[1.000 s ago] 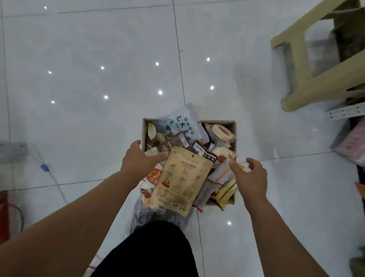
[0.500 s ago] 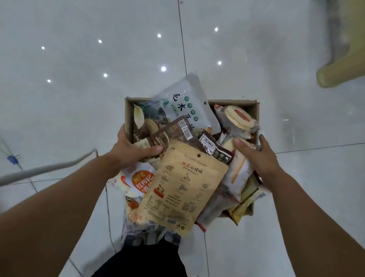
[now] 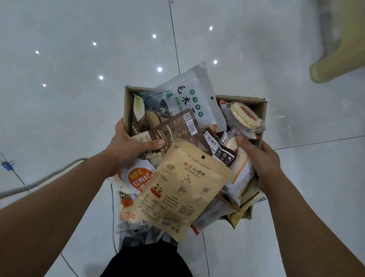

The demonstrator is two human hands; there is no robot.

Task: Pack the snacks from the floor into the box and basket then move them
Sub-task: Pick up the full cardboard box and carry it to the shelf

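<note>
The box [image 3: 241,99] is made of matt brown cardboard. A pouch [image 3: 180,188] of matt kraft paper and a bag [image 3: 193,96] of glossy white plastic are seen. The floor [image 3: 75,33] is laid with smooth, glossy tiles.

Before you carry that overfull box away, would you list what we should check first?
1. Left hand grip on the cardboard box wall: ok, thumb curled over the rim.
2. Right hand grip on the opposite wall: ok.
3. Kraft pouch seated inside: not ok, it overhangs the near edge.
4. White-green bag contained: not ok, it sticks past the far rim.
5. Box bottom holding: cannot tell, hidden.
6. Grey cable out of the way: cannot tell; it trails across the floor at the left.
</note>
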